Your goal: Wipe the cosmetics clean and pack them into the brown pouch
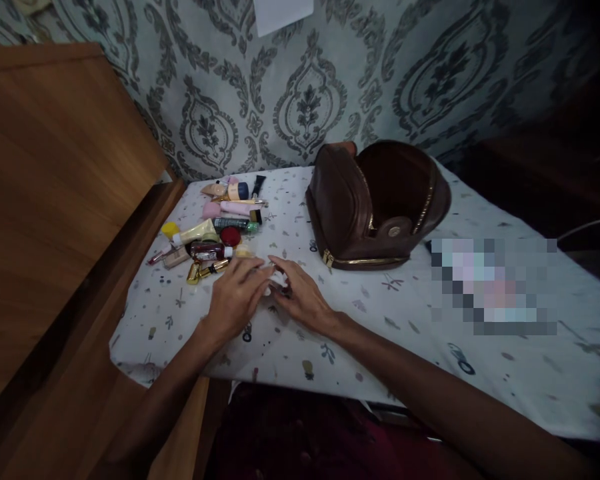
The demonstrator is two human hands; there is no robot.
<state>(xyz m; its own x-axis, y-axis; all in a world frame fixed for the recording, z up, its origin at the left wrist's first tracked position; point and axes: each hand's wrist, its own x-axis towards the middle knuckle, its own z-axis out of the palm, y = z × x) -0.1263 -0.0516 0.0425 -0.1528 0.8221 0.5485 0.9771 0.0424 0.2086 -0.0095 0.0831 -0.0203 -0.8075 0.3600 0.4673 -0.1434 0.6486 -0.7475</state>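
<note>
My left hand (234,295) and my right hand (303,293) meet over the table, their fingers closed around a small white item (278,277). Fingers cover most of it, so its kind cannot be told. Just beyond my left hand lie a gold lipstick tube (215,268), a dark red bottle with a white cap (207,251) and a small yellowish jar (244,251). A round red compact (231,236) and a pale yellow tube (196,231) rest behind them.
An unzipped brown leather bag (340,200) stands at the back, right of the cosmetics. Pink-handled brushes (235,209) and a dark-capped bottle (238,191) lie farther back. A wooden panel (55,167) rises on the left. A pixelated patch covers something at right.
</note>
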